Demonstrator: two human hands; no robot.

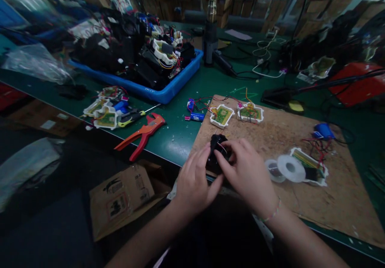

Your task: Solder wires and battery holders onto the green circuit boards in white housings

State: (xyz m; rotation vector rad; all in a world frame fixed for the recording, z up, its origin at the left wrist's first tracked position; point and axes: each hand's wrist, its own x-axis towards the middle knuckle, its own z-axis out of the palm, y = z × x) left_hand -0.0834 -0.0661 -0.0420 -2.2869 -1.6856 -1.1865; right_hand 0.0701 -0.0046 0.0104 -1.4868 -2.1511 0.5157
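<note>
A small black housing (215, 151) with a thin light wire is held between both hands at the near edge of the brown board. My left hand (195, 177) wraps its left side, fingers bent against it and thumb below. On the right side, my right hand (245, 171) grips it with thumb and index finger at the top, near the wire. The inside of the housing is dark and partly hidden by the fingers. Just beyond it lie two green circuit boards in white frames, one (221, 116) on the left and another (250, 112) on the right.
A blue crate (168, 93) heaped with black parts stands back left. Red cutters (147, 131) lie near the table edge. On the brown board (339, 204) are a clear spool (291, 168) and another framed circuit. A heat gun (210, 39) stands behind.
</note>
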